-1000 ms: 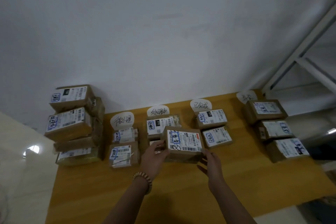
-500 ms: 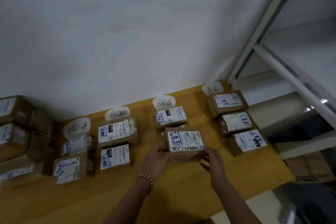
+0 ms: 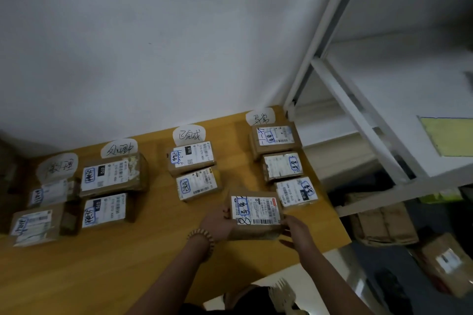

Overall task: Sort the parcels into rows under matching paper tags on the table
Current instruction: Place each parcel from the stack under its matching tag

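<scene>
Both hands grip a brown parcel (image 3: 256, 215) with a white shipping label, just above the wooden table (image 3: 128, 263). My left hand (image 3: 217, 222) holds its left side and my right hand (image 3: 294, 227) its right corner. The parcel hangs in front of the rightmost row, close to that row's nearest parcel (image 3: 297, 192). Four paper tags stand along the wall: far left tag (image 3: 57, 166), second tag (image 3: 119, 148), third tag (image 3: 189, 134) and right tag (image 3: 259, 117). Labelled parcels lie in a row below each tag.
A white metal shelf frame (image 3: 358, 110) stands right of the table, with a yellow sheet (image 3: 448, 135) on one shelf. More cardboard boxes (image 3: 384, 222) lie on the floor under it. The table's right edge is close to the held parcel. A wall runs behind the tags.
Both hands carried the parcel to the right, from in front of the middle rows to in front of the rightmost row. The view swung right, so the parcel stack at far left left the frame.
</scene>
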